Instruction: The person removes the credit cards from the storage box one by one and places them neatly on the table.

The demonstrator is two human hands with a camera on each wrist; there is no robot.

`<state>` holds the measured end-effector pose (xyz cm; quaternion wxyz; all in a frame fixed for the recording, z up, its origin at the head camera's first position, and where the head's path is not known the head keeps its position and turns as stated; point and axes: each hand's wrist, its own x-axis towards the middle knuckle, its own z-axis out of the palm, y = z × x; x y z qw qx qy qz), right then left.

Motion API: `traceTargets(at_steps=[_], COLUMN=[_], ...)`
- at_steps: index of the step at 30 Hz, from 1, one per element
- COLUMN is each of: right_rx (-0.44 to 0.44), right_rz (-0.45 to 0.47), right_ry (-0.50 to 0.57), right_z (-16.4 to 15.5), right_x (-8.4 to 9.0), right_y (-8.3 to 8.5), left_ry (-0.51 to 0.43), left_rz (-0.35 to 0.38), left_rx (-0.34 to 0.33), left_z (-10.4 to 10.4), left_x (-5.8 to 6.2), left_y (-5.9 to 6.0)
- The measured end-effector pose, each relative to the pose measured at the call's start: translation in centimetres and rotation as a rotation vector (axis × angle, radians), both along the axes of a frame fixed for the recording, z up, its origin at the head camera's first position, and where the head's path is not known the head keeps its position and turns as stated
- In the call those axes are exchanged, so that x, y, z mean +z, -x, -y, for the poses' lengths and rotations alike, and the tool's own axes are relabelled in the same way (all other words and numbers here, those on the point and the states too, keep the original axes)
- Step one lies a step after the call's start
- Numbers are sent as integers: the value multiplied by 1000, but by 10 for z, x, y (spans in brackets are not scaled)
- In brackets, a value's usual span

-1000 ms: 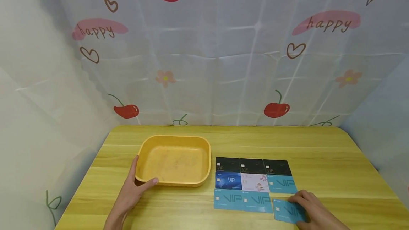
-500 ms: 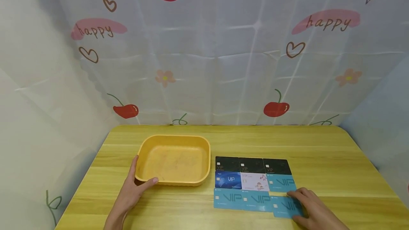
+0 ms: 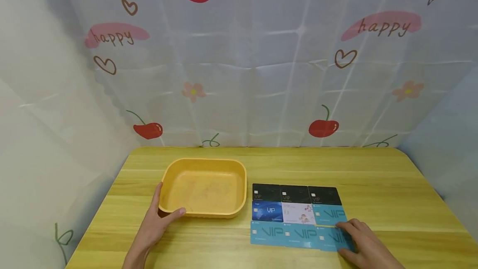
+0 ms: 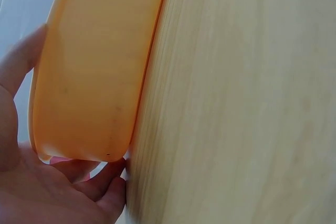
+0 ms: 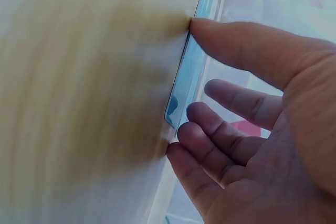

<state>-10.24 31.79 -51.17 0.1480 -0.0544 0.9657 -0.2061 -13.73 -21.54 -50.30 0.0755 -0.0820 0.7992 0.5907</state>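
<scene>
My left hand (image 3: 153,223) holds the near left corner of a yellow plastic tray (image 3: 203,215). Its thumb lies on the near rim; in the left wrist view the other fingers (image 4: 107,182) bend around the tray's end, down by the tabletop. My right hand (image 3: 364,242) grips a light-blue VIP card (image 3: 328,238) at the near right of a three-by-three block of cards. The thumb (image 5: 226,40) presses the card's near edge in the right wrist view, and the forefinger reaches its far side. The neighbouring light-blue card (image 3: 301,235) borders it on the left.
Black cards (image 3: 295,194) form the back row. A dark-blue card (image 3: 267,211), a white flowered card (image 3: 298,213) and another light-blue card (image 3: 328,214) make the middle one. A cherry-printed curtain (image 3: 246,107) hangs behind the wooden table (image 3: 392,194).
My right hand has slid the light-blue card away from me and slightly left, straightening it into line with the near row. The left hand and tray have stayed put.
</scene>
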Motion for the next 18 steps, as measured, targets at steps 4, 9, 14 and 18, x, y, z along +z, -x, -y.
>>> traceTargets(at_steps=[4, 9, 14, 18], right_rx=[4, -5, 0, 1], right_rz=[-21, -22, -49, -70], right_ry=[-17, -20, -30, -26], right_z=[3, 5, 7, 9], right_x=[1, 3, 2, 2], right_y=[0, 1, 0, -2], left_ry=[2, 2, -3, 13], left_rz=[-5, -8, -8, -13], left_rx=[-1, -3, -3, -4], left_z=[0, 1, 2, 2], left_x=[0, 1, 1, 2], left_y=[0, 0, 0, 0])
